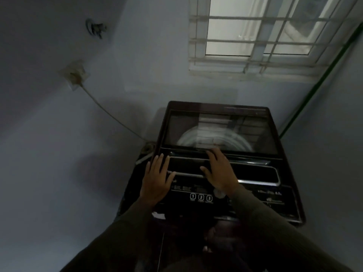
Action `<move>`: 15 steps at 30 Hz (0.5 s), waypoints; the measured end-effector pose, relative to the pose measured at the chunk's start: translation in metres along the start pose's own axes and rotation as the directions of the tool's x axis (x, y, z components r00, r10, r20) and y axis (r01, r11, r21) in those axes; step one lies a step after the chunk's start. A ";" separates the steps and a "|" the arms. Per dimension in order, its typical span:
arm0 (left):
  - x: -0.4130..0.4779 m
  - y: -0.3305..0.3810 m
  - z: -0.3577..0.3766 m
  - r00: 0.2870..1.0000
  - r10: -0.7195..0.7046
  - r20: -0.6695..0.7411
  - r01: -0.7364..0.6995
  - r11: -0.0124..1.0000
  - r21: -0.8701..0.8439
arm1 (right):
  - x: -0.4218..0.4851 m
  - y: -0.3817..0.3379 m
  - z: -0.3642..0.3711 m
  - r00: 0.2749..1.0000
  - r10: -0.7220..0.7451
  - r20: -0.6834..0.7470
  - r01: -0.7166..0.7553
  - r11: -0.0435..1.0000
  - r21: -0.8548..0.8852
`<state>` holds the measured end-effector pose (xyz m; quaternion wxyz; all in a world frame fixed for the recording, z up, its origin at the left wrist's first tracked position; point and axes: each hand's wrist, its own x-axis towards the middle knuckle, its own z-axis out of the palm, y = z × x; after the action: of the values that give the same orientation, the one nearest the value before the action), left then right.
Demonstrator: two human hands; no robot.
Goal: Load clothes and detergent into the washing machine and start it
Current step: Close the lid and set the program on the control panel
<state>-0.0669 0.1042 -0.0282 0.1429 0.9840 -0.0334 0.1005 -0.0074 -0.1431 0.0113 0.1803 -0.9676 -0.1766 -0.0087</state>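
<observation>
So I'm standing right at the front of the washing machine (286, 195), a dark top-loader. Its control panel (201, 197) with the 1-2-3 buttons is on the edge nearest me, and its back is against the wall. Front-to-back it points straight away from me, and the shiny handle bar (255, 182) runs left-right across it.

The glass lid (222, 130) looks like it's lying down flat. I can make out the round drum through it, though it's pretty blurry.

Both my hands are flat on the machine's top, between the panel and the glass. My left hand (157, 179) is near the left front corner, fingers straight and a bit spread. My right hand (220, 169) is closer to the middle, fingers fanned out, tips reaching the glass's front edge. Neither one is gripping anything.

Behind the machine and above it there's a barred window (265, 36). A wall socket (74, 74) is up to the machine's left, and its cord (110, 114) runs down to the back left corner. A green pipe (324, 79) slants down to the back right.
</observation>
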 end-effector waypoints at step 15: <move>-0.054 -0.023 0.004 0.991 0.084 0.104 -0.080 0.996 -0.047 | -0.123 -0.091 0.051 0.970 0.189 -0.151 -0.205 0.974 -0.093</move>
<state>-0.1164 0.1275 -0.0496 0.1575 0.9825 -0.0834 0.0534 -0.1571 -0.0871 -0.0147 0.1400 -0.9856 -0.0656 -0.0689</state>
